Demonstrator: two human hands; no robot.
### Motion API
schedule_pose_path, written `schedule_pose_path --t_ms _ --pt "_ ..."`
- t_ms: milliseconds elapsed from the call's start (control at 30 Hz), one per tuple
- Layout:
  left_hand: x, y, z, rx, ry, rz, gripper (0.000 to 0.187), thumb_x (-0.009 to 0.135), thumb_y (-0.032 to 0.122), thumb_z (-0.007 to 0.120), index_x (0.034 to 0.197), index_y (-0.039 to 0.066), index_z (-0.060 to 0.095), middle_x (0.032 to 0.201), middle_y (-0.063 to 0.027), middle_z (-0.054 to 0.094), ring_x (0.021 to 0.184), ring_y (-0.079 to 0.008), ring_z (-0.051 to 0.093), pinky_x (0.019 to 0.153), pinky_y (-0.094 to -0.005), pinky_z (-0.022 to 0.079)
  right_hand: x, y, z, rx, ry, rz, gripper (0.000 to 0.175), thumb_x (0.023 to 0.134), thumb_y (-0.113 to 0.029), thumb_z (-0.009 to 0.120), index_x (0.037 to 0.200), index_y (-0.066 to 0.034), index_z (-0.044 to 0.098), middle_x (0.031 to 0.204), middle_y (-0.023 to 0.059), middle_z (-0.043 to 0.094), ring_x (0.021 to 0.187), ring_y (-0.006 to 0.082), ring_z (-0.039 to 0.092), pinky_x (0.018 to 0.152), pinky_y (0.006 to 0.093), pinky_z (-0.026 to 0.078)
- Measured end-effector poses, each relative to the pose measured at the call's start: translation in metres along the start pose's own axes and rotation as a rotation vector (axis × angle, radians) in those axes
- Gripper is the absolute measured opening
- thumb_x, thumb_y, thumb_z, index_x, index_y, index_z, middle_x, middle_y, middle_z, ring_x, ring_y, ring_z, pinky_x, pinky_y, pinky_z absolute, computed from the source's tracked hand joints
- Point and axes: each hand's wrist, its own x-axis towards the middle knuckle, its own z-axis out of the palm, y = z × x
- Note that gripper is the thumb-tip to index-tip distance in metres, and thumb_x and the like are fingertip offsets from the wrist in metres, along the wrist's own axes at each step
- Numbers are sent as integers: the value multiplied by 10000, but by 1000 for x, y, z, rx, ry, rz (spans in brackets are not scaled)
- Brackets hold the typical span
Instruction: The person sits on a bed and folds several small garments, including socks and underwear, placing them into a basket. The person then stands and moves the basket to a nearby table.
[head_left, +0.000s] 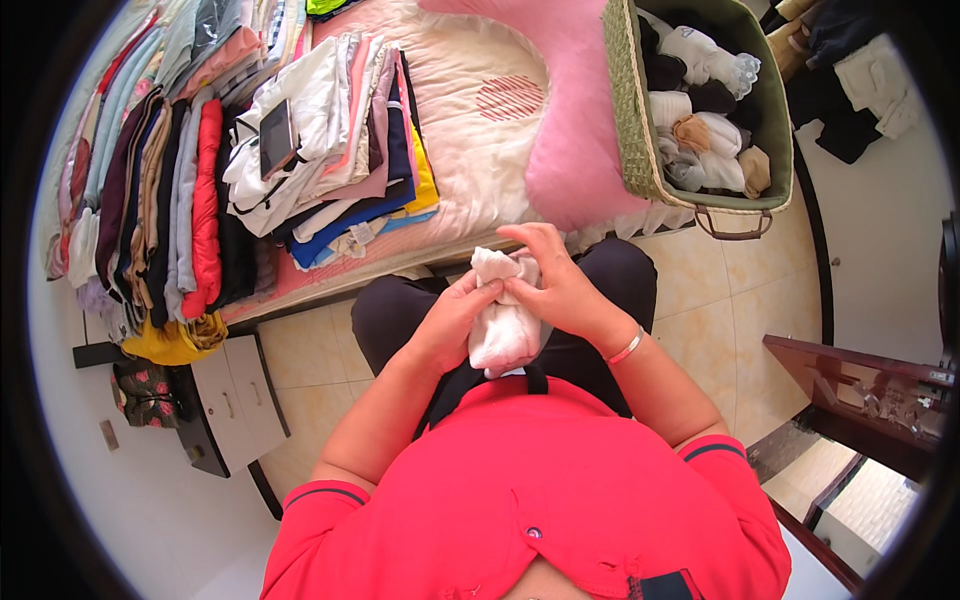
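Observation:
Above my lap, both hands hold a bundled piece of soft white cloth (504, 334) that looks like a sock, with a faint pink tint low down. My left hand (452, 324) grips its left side, the thumb pressed on the upper part. From the right, my right hand (559, 289) pinches near the top with its thumb, while its index finger arches clear of the cloth. The fingers behind the bundle are hidden. Ahead to the right stands a woven green basket (634, 112) of rolled socks and small garments.
On the bed (480, 161) lie a stack of folded clothes (352, 150) topped by a phone (276, 140), a row of upright folded clothes (202, 217), and a pink pillow (574, 150). A cabinet (240, 397) stands left; dark clothes (847, 135) lie far right.

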Motion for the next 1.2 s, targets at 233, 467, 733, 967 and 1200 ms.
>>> schedule_pose_path --t_ms 233,467,733,967,1200 --pt "1 8 2 99 113 64 293 944 152 555 1227 82 521 1112 -75 613 981 -158 616 824 -319 516 -3 -4 -2 -228 -5 -54 268 837 -59 596 1100 -109 613 883 111 629 799 289 652 721 352 525" --pt "-3 14 0 -34 1 -24 347 936 178 551 1252 88 439 1114 -91 553 993 -200 603 815 -343 526 -7 -7 0 -600 -50 -269 337 806 -51 602 1130 -141 621 987 83 586 816 272 642 704 357 532" --pt "-6 18 -11 160 -73 163 240 902 -23 526 1117 83 527 1045 -56 596 950 -158 596 791 -305 512 -2 -12 -14 380 -340 385 472 942 -155 576 1372 -51 410 1168 75 555 1069 128 534 919 285 448" --pt "-7 23 -5 -38 -76 94 342 957 201 459 1275 76 485 1184 -102 589 1089 -230 590 878 -377 512 -7 -5 -2 463 -148 222 306 908 -4 569 1202 -70 518 1102 27 558 1034 93 521 884 269 458" --pt "-3 22 0 20 -59 -36 396 995 340 454 1295 82 428 1163 -93 568 1015 -211 613 812 -412 545 -5 5 0 44 -60 -112 379 774 149 497 1077 -69 566 1060 89 505 987 212 541 863 294 464"
